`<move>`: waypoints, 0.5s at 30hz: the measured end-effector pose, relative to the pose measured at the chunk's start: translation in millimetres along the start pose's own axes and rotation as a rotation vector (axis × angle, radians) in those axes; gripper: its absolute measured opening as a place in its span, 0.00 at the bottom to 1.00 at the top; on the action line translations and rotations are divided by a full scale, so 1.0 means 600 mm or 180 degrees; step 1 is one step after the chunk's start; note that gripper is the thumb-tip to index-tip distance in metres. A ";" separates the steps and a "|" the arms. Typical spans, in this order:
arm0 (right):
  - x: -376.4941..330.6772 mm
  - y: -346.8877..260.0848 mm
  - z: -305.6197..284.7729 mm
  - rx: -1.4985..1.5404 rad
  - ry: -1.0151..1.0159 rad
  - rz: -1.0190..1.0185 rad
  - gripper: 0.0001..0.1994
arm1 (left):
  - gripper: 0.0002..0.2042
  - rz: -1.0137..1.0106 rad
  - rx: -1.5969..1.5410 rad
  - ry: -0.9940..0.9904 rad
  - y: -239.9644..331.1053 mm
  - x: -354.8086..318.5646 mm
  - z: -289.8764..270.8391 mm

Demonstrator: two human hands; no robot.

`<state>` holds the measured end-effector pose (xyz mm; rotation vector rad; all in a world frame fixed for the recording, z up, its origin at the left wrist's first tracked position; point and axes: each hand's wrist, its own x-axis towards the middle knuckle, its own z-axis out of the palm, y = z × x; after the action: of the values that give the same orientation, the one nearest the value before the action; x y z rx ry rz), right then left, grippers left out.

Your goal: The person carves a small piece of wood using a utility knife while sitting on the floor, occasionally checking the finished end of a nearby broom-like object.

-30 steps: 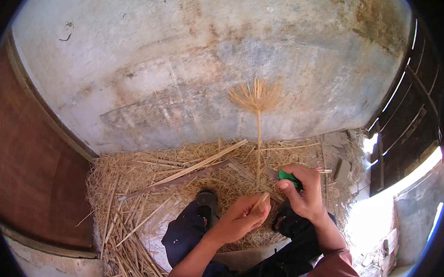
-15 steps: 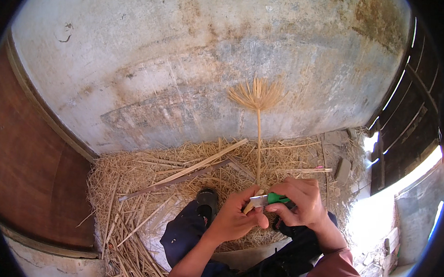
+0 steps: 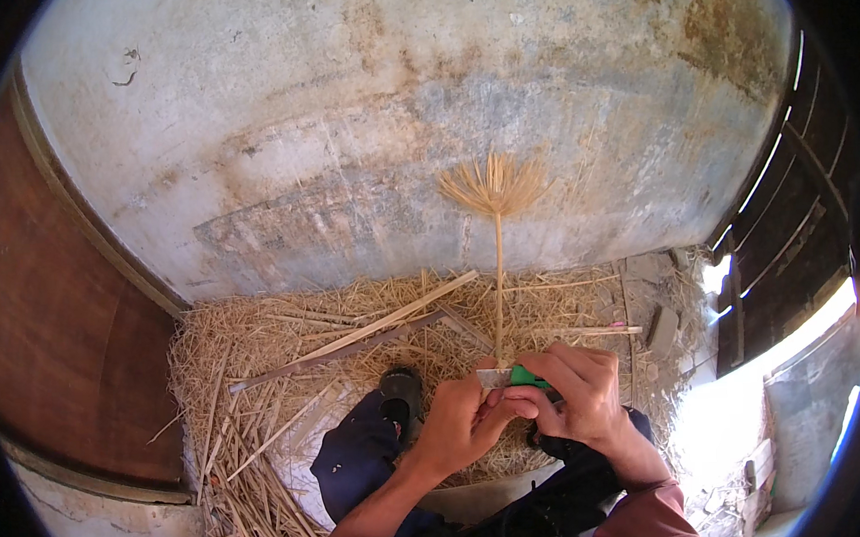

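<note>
A long pale stick (image 3: 498,275) stretches from my hands toward the wall. Its far end spreads into a fan of thin splints (image 3: 494,189), like a small broom head. My left hand (image 3: 456,426) is closed around the stick's near end, which the fingers mostly hide. A green-handled knife (image 3: 529,377) is gripped in my right hand (image 3: 589,396). Its flat metal blade (image 3: 494,379) lies across the stick's near end, beside my left fingers. The thumbs of both hands are close together below the blade.
Straw and shavings (image 3: 355,305) cover the floor, with long wooden strips (image 3: 394,318) on top. More split strips (image 3: 252,487) are heaped at lower left. A stained wall (image 3: 348,157) rises ahead, a brown panel (image 3: 77,313) stands left, and a brick-like block (image 3: 662,328) lies right.
The knife has shifted slightly left and up along the stick's near end, and its blade now lies flatter. My left fingers have closed in nearer to my right hand.
</note>
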<state>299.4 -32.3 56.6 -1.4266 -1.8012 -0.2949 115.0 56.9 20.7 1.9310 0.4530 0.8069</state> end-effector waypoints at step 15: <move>-0.004 0.019 -0.006 0.1387 0.0203 0.1388 0.14 | 0.23 -0.0657 -0.1535 -0.0535 -0.005 0.013 -0.009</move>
<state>311.7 -32.2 54.3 -1.4212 -1.3486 0.2602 116.8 66.4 22.5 1.4615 0.3135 0.5524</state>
